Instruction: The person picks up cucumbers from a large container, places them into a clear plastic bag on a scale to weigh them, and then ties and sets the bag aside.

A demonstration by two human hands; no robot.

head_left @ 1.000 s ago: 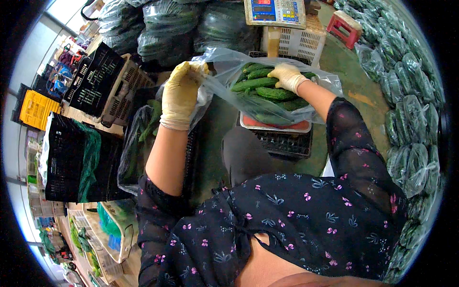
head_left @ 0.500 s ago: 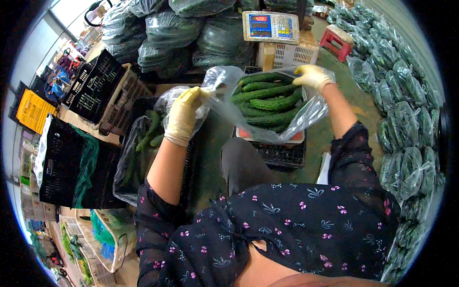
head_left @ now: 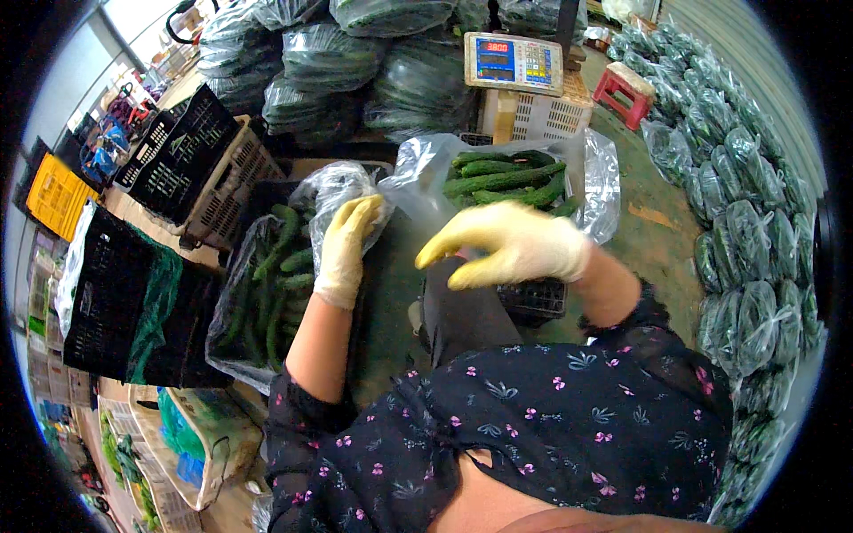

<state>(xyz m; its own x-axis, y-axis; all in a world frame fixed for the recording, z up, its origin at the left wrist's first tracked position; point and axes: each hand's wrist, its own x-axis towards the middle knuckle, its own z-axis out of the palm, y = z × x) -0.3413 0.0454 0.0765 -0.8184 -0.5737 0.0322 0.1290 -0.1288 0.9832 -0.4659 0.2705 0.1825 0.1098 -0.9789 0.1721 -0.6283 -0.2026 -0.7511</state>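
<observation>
My left hand (head_left: 345, 253), in a pale yellow glove, has its fingers bent onto a crumpled clear plastic bag (head_left: 330, 184). That plastic lies over the far end of a crate lined with clear film, where loose cucumbers (head_left: 283, 240) show. My right hand (head_left: 506, 244), gloved the same way, hangs with thumb and fingers apart and nothing between them. Just beyond it, several dark green bumpy cucumbers (head_left: 502, 182) lie in an opened clear bag (head_left: 601, 191) on the scale. The right hand hides the bag's near side and most of the scale's platform.
The scale's display (head_left: 514, 62) stands behind the bag, beside a white crate (head_left: 551, 120). Bagged cucumbers (head_left: 333, 58) are stacked at the back, with more bags (head_left: 751, 240) along the right wall. A red stool (head_left: 624, 93) stands back right. Black crates (head_left: 111, 298) sit left.
My right hand has let go of the bag's right edge and swung toward me and left. My left hand has left the bag's rim for the crumpled plastic. The scale bag now lies spread.
</observation>
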